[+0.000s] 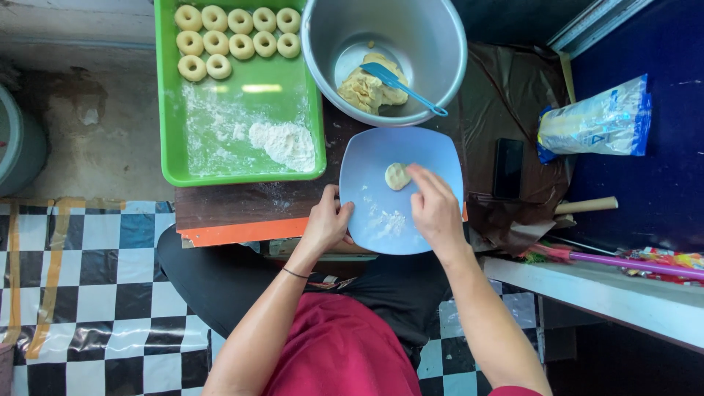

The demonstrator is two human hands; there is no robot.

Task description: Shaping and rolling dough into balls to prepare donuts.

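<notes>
A pale blue square plate (374, 158) lies on the small table in front of me, dusted with flour. A flattened piece of dough (397, 176) sits on it. My right hand (435, 207) rests on the plate with its fingertips touching the dough. My left hand (327, 220) grips the plate's left edge, thumb on top. Behind the plate stands a metal bowl (433, 44) holding more dough (363, 88) and a blue spatula (402, 85).
A green tray (172, 117) at the left back carries several ring-shaped dough pieces (227, 37) and a flour heap (284, 143). A dark phone (508, 167) and a plastic bag (598, 121) lie to the right. Checkered floor below.
</notes>
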